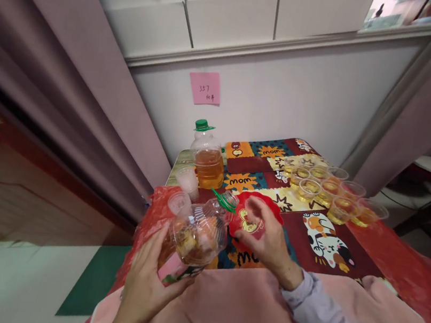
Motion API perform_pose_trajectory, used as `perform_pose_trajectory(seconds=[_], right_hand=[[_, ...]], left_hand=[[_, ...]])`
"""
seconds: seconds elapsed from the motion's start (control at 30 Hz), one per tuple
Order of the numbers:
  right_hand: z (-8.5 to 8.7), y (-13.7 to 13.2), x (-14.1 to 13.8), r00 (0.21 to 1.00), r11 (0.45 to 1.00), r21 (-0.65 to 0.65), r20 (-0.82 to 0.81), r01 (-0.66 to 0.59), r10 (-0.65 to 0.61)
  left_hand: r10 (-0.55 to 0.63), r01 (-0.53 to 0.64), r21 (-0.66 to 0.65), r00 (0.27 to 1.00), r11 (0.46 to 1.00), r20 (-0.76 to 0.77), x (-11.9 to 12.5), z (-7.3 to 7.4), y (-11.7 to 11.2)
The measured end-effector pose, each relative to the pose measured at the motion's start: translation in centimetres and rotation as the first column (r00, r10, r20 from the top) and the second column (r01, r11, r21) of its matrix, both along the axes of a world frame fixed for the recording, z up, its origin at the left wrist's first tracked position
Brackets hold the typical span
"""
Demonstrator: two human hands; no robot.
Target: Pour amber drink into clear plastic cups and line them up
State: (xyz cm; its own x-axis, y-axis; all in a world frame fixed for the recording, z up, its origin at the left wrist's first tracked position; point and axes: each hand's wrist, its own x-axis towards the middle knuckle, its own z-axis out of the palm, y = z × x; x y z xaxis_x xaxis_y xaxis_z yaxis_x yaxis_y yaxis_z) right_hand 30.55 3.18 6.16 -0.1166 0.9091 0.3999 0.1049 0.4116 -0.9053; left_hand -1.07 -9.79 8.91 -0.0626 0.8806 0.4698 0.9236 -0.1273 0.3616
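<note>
My left hand [154, 271] is wrapped round a large clear plastic bottle [198, 234]. The bottle tilts to the right, and its uncapped mouth has a green ring handle [226, 202] at the neck. Just right of that mouth, my right hand [267, 236] is held in a curve with thumb and fingers apart; I see nothing between them. Beneath the fingers lies a red scalloped plate [238, 221] with a yellow design. Stacked clear plastic cups [187, 183] stand behind the held bottle, and another clear cup [179, 203] is close to its left side.
A second bottle [208, 167] with a green cap and amber liquid stands at the back left. Several clear cups of yellow liquid [330, 192] are grouped at the right. Red plastic film [406, 265] hangs along the table's sides. A pink note [205, 89] is on the wall.
</note>
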Motion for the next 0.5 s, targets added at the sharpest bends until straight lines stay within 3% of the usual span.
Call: perform_pose_trajectory(seconds=[0.03, 0.1, 0.17, 0.2, 0.37, 0.5], right_hand=[[0.2, -1.1, -1.3, 0.985, 0.986, -0.081, -0.113, -0.143, 0.134], [0.3, -2.8, -3.8, 0.874, 0.872, -0.231, -0.346, -0.431, 0.340], [0.2, -3.8, -5.8, 0.755, 0.743, -0.307, -0.530, -0.594, 0.385], [0.1, -4.0, -6.4, 0.718, 0.710, -0.320, -0.591, -0.627, 0.368], [-0.3, -3.3, -7.0, 0.688, 0.729, -0.329, -0.678, -0.600, 0.260], [-0.3, -2.7, -6.4, 0.660, 0.705, -0.313, -0.694, -0.636, 0.287]], left_hand=[[-0.001, 0.000, -0.001, 1.000, 1.000, -0.031, 0.1, 0.0, 0.0], [0.003, -0.004, -0.008, 0.997, 1.000, -0.083, 0.4, 0.1, 0.0], [0.014, -0.016, -0.014, 0.993, 1.000, -0.113, 0.8, 0.2, 0.0], [0.022, -0.023, -0.013, 0.992, 1.000, -0.125, 1.1, 0.3, 0.1], [0.067, -0.068, -0.003, 0.983, 0.998, -0.169, 2.7, 0.1, 0.1], [0.045, -0.048, -0.018, 0.989, 0.999, -0.137, 3.5, 0.4, -0.3]])
